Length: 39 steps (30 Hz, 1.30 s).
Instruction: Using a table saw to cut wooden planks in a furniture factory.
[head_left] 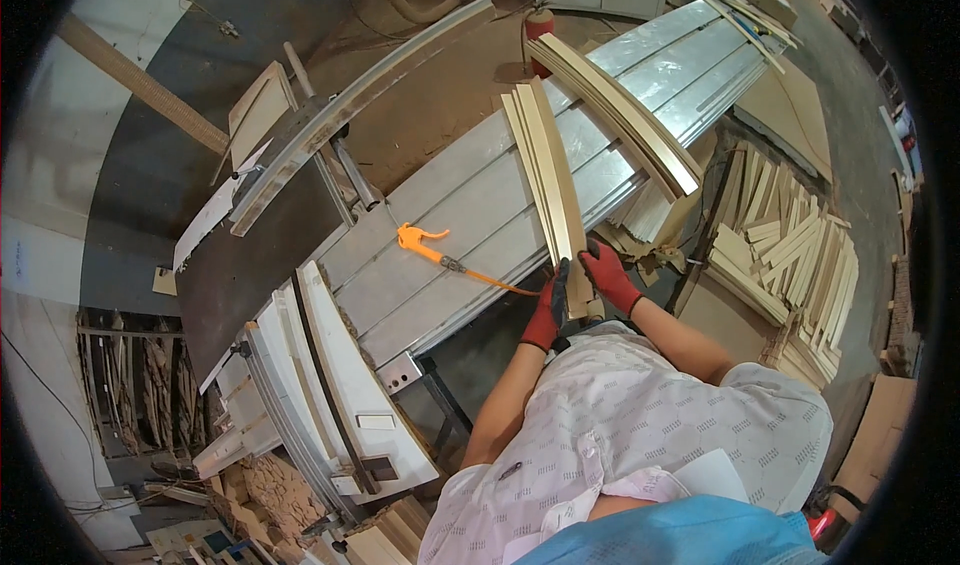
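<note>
Both my hands wear red gloves with dark fingers. My left hand (550, 305) is closed around the near end of a small bundle of long pale wood strips (545, 170), on their left side. At the right side of that end, my right hand (610, 273) grips them too; its fingertips are partly hidden. The strips slant away from me across the grooved metal saw table (450, 200). To their right, a second stack of wood strips (620, 105) lies across the same table. An orange air blow gun (425, 245) with an orange hose rests left of my left hand.
A large pile of cut strips (780, 255) lies right of the table. At lower left stands a white machine part (345, 375) with a dark slot. A long rail (365, 105) spans the far left. More thin strips (735, 20) lie at the table's far end.
</note>
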{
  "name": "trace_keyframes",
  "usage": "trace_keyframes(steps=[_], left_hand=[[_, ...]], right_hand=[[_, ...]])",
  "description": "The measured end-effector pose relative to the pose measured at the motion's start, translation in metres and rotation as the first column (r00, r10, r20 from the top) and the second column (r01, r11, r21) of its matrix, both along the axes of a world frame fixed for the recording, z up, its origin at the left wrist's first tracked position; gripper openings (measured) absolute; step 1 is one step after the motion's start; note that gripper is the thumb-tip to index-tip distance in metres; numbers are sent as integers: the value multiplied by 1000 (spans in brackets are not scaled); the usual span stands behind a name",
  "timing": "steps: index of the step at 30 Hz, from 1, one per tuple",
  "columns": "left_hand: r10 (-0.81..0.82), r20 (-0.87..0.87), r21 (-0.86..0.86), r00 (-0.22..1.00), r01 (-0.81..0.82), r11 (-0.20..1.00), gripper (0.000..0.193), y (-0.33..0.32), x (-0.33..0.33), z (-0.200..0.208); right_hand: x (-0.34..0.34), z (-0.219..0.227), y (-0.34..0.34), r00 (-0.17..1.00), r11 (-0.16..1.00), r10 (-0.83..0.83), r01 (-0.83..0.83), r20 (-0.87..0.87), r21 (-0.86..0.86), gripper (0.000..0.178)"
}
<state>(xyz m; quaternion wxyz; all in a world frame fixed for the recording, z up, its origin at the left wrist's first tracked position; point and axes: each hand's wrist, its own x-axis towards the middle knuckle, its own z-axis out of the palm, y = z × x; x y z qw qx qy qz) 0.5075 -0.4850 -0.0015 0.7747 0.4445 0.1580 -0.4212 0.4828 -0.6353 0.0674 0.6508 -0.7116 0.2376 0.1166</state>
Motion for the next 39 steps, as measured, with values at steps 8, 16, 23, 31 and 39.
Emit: trace_keyframes(steps=[8, 16, 23, 31, 39], left_hand=[[-88, 99, 174, 991, 70, 982, 64, 21, -6, 34], [-16, 185, -5, 983, 17, 1000, 47, 42, -5, -14], [-105, 546, 177, 831, 7, 984, 46, 77, 3, 9], [-333, 710, 430, 620, -8, 903, 74, 160, -43, 110], [-384, 827, 553, 410, -478, 682, 72, 215, -66, 157]], right_hand=[[-14, -23, 13, 801, 829, -555, 511, 223, 226, 36], [-18, -109, 44, 925, 785, -183, 341, 332, -517, 47], [28, -17, 49, 952, 766, -286, 161, 106, 622, 33], [98, 107, 65, 822, 840, -352, 66, 448, 538, 39], [213, 162, 40, 628, 558, -270, -515, 729, 651, 44]])
